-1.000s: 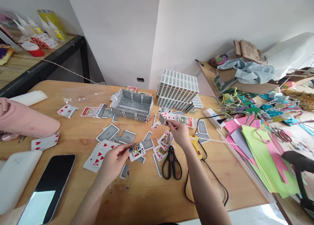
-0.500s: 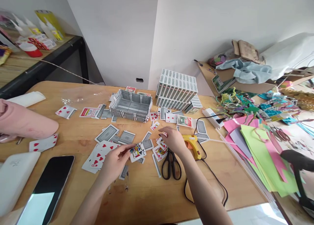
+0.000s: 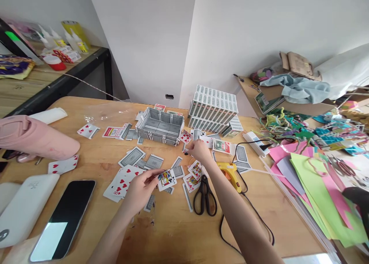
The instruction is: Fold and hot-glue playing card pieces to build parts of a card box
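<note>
Head view: pinching jack point(image 3: 167, 179) in left hand point(image 3: 144, 183), on the near side of tray point(image 3: 160, 138).
Gripping by one edge, seemingly to leave the face clear; reaching with right hand point(image 3: 199, 150), fingers bent down near hearts card point(image 3: 186, 136) beside the tray's right end; cannot tell whether gripping anything. Keeping scissors point(image 3: 204, 198) and glue gun point(image 3: 232, 175) right-and-near of the tray, probably for easy reach.

- Black-screened rectangular smartphone point(image 3: 67, 214), near left.
- White round-cornered slab point(image 3: 29, 206), left of the smartphone.
- Dusty-pink cylindrical pouch point(image 3: 43, 137), left, beyond the slab.
- White yellow-labelled squeeze bottles point(image 3: 80, 44) on a black-edged wooden shelf point(image 3: 20, 89), far left.
- Pink, lilac and lime paper sheets point(image 3: 317, 195), right.
- Crumpled pale-blue cloth point(image 3: 307, 91) on a brown cardboard box point(image 3: 319, 108), far right.
</note>
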A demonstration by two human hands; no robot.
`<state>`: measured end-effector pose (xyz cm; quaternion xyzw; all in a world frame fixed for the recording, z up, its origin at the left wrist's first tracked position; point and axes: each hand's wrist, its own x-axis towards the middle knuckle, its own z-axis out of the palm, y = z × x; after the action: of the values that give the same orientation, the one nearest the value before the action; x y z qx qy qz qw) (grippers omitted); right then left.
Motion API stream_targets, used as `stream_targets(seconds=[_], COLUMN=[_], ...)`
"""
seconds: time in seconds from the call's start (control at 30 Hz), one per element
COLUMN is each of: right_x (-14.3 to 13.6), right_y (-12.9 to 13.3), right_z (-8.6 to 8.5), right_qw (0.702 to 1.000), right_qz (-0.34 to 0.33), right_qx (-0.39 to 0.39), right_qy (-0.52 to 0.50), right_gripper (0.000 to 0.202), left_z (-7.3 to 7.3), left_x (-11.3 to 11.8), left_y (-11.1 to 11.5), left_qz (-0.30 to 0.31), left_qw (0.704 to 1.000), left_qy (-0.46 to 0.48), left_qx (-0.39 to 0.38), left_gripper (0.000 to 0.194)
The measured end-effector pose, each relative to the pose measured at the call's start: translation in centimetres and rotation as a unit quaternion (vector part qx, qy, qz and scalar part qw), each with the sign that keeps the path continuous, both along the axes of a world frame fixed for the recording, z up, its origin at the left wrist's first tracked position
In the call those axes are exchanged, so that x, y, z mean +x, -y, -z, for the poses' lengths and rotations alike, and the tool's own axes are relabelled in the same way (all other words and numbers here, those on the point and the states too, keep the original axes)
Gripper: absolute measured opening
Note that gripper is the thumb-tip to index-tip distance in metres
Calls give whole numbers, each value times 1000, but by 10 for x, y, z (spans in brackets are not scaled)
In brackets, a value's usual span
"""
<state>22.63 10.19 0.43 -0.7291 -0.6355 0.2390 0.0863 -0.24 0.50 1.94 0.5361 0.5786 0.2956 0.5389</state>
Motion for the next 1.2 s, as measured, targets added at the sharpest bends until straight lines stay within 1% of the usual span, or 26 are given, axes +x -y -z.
stream_targets(seconds=[0.1, 0.2, 0.27, 0.33, 0.4, 0.47, 0.57, 0.63, 0.7, 0.83, 1.03, 1.1, 1.2], right_x=[-2, -7, -11, -14, -17, -19, -20, -21, -22, -24, -25, -25, -25], right_y=[16, 44, 66, 83, 94, 99, 102, 102, 101, 99, 99, 99, 98], right_z=[-18, -42, -55, -62, -61, -55, -46, -45, -47, -49, -41, -41, -42], right_qw=[999, 995, 970, 956, 945, 937, 916, 896, 885, 871, 854, 852, 857], right_qz=[-11, -31, -40, -40, -46, -40, -19, -14, -11, 11, 23, 23, 18], right_qx=[15, 5, -26, -34, -61, -99, -152, -173, -179, -177, -184, -177, -172], right_qy=[-34, -93, -238, -290, -317, -333, -372, -408, -431, -457, -485, -492, -486], right_gripper=[8, 17, 16, 17, 16, 15, 11, 8, 9, 13, 14, 14, 14], left_z=[-1, -4, -5, -6, -7, -8, -12, -14, -16, -16, -16, -18, -20], left_x=[0, 1, 2, 3, 3, 4, 5, 6, 7, 8, 7, 7, 7], left_y=[-1, -2, -2, -2, -2, -1, 0, 1, 2, 3, 5, 5, 5], left_qz=[-4, -14, -14, -10, -5, 5, 16, 16, 17, 21, 22, 24, 30], left_qw=[1000, 1000, 1000, 1000, 1000, 1000, 999, 999, 999, 999, 998, 997, 997], left_qy=[6, 5, 7, 6, 1, -5, -16, -23, -22, -26, -37, -46, -60], left_qx=[0, -3, -3, -9, -13, -2, 28, 34, 32, 39, 51, 55, 47], left_gripper=[34, 33, 34, 37, 40, 39, 36, 35, 35, 33, 31, 31, 32])
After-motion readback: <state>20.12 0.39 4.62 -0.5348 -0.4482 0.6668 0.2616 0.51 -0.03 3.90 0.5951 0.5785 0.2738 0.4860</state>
